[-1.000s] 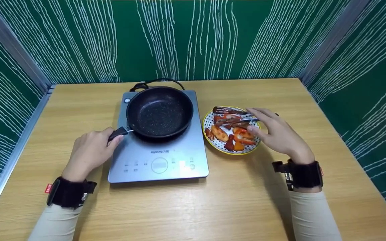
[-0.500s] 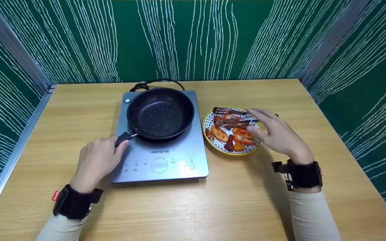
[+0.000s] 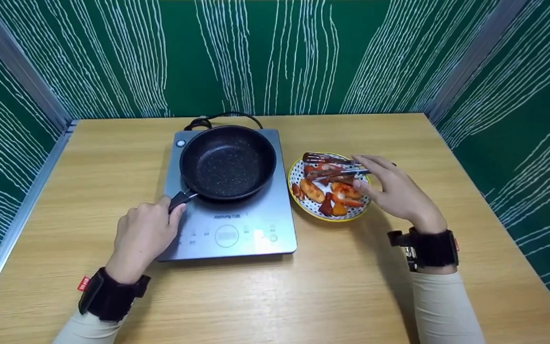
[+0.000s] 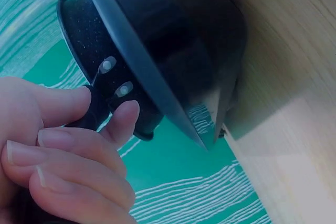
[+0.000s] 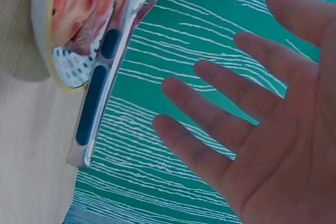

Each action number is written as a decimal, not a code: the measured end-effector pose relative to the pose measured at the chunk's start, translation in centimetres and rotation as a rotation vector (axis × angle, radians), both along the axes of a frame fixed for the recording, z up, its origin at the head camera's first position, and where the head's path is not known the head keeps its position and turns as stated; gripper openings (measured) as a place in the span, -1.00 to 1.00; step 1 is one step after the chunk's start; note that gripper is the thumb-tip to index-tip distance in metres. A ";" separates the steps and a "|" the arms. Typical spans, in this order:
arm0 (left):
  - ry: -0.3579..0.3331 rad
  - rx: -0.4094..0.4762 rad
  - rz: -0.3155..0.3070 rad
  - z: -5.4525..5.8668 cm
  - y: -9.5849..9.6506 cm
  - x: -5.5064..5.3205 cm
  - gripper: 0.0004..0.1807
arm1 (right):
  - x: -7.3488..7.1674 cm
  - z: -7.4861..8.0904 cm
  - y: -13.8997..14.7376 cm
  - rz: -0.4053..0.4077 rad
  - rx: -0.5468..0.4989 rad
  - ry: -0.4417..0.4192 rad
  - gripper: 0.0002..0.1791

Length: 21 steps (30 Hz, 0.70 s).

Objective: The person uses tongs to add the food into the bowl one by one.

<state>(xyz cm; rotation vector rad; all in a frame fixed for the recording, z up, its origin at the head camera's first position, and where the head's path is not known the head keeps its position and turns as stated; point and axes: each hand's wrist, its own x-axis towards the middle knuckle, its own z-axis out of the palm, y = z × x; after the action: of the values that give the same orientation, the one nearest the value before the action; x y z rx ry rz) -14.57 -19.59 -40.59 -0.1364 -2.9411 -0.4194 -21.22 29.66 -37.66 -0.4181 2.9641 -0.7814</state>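
Note:
A black speckled frying pan (image 3: 228, 162) sits on a silver induction cooker (image 3: 256, 217) in the head view. My left hand (image 3: 148, 231) grips its short black handle (image 3: 178, 200), fingers curled round it; in the left wrist view the rivets beside the handle show. My right hand (image 3: 395, 193) hovers over the right side of a dotted plate (image 3: 309, 206) with a yellow rim. Its fingers are spread and hold nothing, as the right wrist view shows. Just below it, metal tongs (image 5: 92, 106) with dark grips and brown slotted heads lie across the food on the plate.
Glossy red, orange and brown food pieces (image 3: 313, 190) fill the plate, right of the cooker. A black power cord (image 3: 227, 113) loops behind the cooker. Green panels (image 3: 299, 57) with white lines rise along the back and sides of the wooden table (image 3: 275, 296).
My left hand has moved to the right and nearer me with the handle, turning the pan a little on the cooker. The right hand and tongs have stayed in place.

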 end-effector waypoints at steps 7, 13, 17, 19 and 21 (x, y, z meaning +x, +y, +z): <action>0.031 0.015 -0.001 -0.1 0.2 0.3 -0.58 | -0.5 -0.4 0.7 -0.018 -0.001 -0.016 -0.28; 0.031 0.027 0.006 -0.2 0.1 0.4 -0.57 | -1.1 -0.9 1.2 -0.034 -0.003 -0.039 -0.28; 0.024 0.030 0.015 -0.1 -0.1 0.2 -0.57 | -1.3 -1.0 1.4 -0.042 -0.002 -0.039 -0.29; 0.020 0.030 0.019 -0.1 -0.2 0.1 -0.57 | -1.4 -1.1 1.4 -0.044 0.001 -0.040 -0.29; 0.012 0.030 0.019 -0.1 -0.3 -0.1 -0.58 | -1.5 -1.2 1.5 -0.046 0.011 -0.043 -0.28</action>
<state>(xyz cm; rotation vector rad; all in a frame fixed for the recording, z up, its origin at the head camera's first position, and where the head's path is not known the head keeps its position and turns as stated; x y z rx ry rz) -14.66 -19.87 -40.65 -0.1069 -2.9204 -0.4580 -22.75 31.15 -38.85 -0.3294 2.9469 -0.7675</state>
